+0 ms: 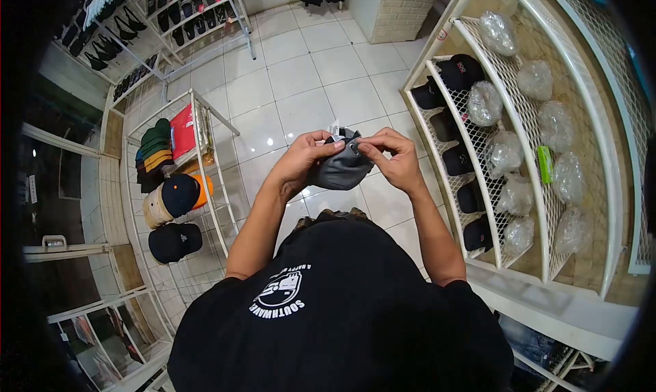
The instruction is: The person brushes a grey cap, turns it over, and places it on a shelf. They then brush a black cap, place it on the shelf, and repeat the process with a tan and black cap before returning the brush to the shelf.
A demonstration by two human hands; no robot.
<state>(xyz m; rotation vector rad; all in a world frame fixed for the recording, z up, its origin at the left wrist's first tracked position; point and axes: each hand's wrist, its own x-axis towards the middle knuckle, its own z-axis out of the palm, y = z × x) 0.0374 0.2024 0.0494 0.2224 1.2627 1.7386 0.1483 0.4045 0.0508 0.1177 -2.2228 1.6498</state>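
In front of my chest, my left hand (304, 161) grips a grey cap (340, 170), with the thumb laid over its upper edge. The fingers of my right hand (393, 158) pinch the cap's edge on the other side, near a small round dark fitting. A bit of white, like a label or clear plastic, shows at the top of the cap between both hands. Part of the cap is hidden behind my fingers.
On the right, a white mesh shelf (523, 163) holds black caps (458, 161) and clear plastic bundles (506, 149). A white wire rack (217, 187) on the left carries several caps (175, 243) and folded clothes (156, 148). Sandals (186, 8) fill a display at the back left.
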